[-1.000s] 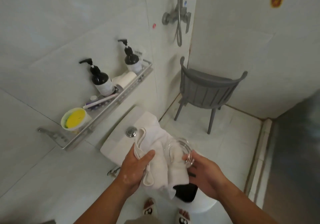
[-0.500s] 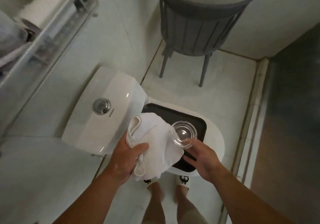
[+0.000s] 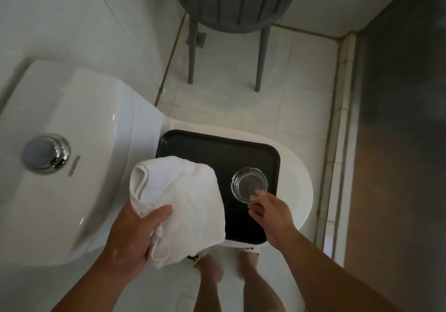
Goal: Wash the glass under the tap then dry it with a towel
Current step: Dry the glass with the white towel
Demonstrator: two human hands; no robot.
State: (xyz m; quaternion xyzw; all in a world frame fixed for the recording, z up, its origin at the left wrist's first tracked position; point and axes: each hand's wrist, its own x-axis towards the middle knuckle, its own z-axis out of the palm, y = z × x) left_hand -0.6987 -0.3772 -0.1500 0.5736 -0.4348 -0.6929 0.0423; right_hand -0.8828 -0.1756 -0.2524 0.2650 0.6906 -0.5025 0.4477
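My left fingers (image 3: 160, 213) clench the towel (image 3: 183, 191) aside while my right fingers (image 3: 260, 194) pinch the glass (image 3: 248, 181) by its rim, seating it on the tray (image 3: 217, 148).

Glass (image 3: 249, 184): clear glass, smooth, glossy.
Towel (image 3: 183, 198): white cloth, soft, matt, creased.
Tray (image 3: 217, 150): black plastic, smooth, dull sheen.
Cistern (image 3: 84, 142): white ceramic, glossy.
Flush button (image 3: 45, 153): polished chrome metal.
Chair (image 3: 236, 2): grey matt plastic.

a small bathroom, most likely in a home: a white toilet cistern (image 3: 79, 191) with a chrome flush button (image 3: 45, 153) stands against pale wall tiles (image 3: 72, 10), the tiled floor (image 3: 296, 99) has a small drain (image 3: 199, 39), and a grey chair (image 3: 236, 2) stands beyond.
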